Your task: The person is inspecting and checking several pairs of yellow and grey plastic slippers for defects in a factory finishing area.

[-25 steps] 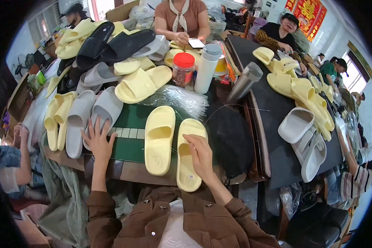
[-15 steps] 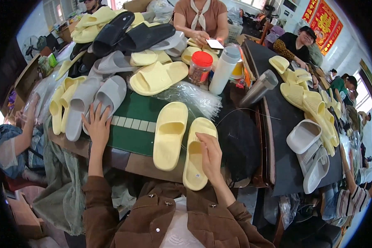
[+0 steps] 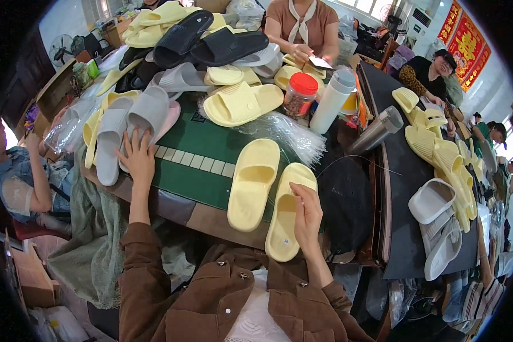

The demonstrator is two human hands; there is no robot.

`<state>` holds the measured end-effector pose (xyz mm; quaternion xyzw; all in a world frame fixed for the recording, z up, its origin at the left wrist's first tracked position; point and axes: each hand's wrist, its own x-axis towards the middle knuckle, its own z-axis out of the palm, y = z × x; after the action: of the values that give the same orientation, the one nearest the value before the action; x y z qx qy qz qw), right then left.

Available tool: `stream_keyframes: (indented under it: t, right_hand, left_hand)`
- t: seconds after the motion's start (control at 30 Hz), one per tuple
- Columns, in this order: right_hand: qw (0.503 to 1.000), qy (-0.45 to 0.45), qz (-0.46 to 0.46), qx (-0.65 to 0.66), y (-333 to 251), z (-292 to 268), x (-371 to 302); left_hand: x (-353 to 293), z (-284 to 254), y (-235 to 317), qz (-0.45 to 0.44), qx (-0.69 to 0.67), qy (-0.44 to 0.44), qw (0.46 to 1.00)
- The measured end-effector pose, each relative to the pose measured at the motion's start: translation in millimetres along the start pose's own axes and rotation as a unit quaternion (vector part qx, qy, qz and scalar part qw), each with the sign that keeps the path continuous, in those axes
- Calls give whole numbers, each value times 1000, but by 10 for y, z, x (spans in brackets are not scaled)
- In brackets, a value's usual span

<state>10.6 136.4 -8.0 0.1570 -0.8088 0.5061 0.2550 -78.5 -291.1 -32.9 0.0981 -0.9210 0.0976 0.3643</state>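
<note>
While the right hand [image 3: 306, 214] rests along the inner side of a pale yellow moulded foam slide sandal [image 3: 288, 214] at the near edge of the green-topped table [image 3: 194, 176], its fingers lie half curled, thumb and fingertips touching the sandal's sole bed rather than closed round it; whether it truly grips cannot be told. Twin pale yellow foam sandal [image 3: 252, 183]: just beside the first, toes pointing away, untouched. Left hand [image 3: 135, 159]: fingers spread flat, palm down, at the left edge of the table, fingertips against a light grey foam slide sandal [image 3: 147, 117], holding nothing. Second grey sandal [image 3: 109, 142]: beside it, nearer the left corner. Step judged in hand: pairing or checking the yellow sandals, with the grey ones being reached for; the next move would call for a firmer closing of either hand on a sandal. Middle of table: crumpled clear plastic bags [image 3: 288, 131], another yellow sandal [image 3: 242, 104]. Far edge: red-lidded clear jar [image 3: 300, 94], white cylindrical bottle [image 3: 332, 101], steel flask [image 3: 376, 130], heaped black, grey and yellow sandals [image 3: 199, 43]. Beyond: a seated person in a brown top [image 3: 302, 25].
</note>
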Motion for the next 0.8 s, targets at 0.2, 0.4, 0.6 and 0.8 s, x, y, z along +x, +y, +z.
stream_keyframes:
  t: [0.2, 0.4, 0.6, 0.8]
  right_hand:
    - [1000, 7, 14, 22, -34, -7, 29]
    - [999, 23, 21, 24, -16, 13, 15]
    - [999, 30, 23, 27, 13, -29, 11]
    - [997, -1, 40, 59, -8, -106, 41]
  left_hand:
    - [71, 158, -97, -76, -12, -22, 997]
    - [-53, -20, -12, -64, -119, 40, 990]
    - [-41, -888, 988, 46, -389, 1, 920]
    - [-284, -1378, 1714, 131, -564, -253, 775]
